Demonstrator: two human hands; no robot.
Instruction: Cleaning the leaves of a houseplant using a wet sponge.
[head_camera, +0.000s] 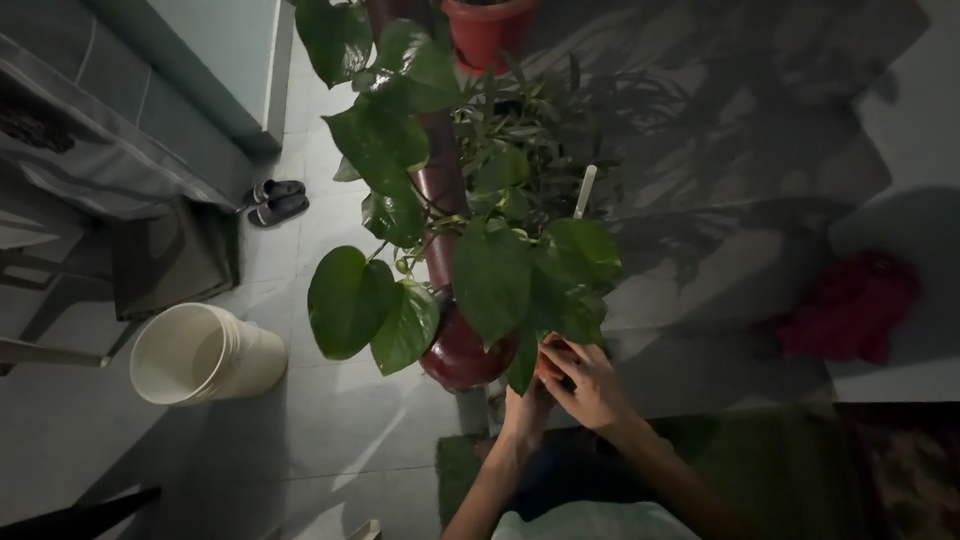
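Note:
A climbing plant with big heart-shaped green leaves (490, 280) grows up a dark red pole (440, 180) from a round dark red pot (458, 355) on the tiled floor. My right hand (585, 380) is curled beside the pot's right rim, fingers bent among the lowest leaves. My left hand (525, 410) sits just below it, partly hidden behind a hanging leaf and my right hand. Whether either hand grips a leaf or stem is hard to tell in the dim light.
A cream plastic bucket (200, 355) stands at the left. A pair of dark sandals (278, 200) lies by the wall. A red pot (485, 30) stands at the top, a red cloth (850, 305) at the right, a green mat (760, 450) under my arms.

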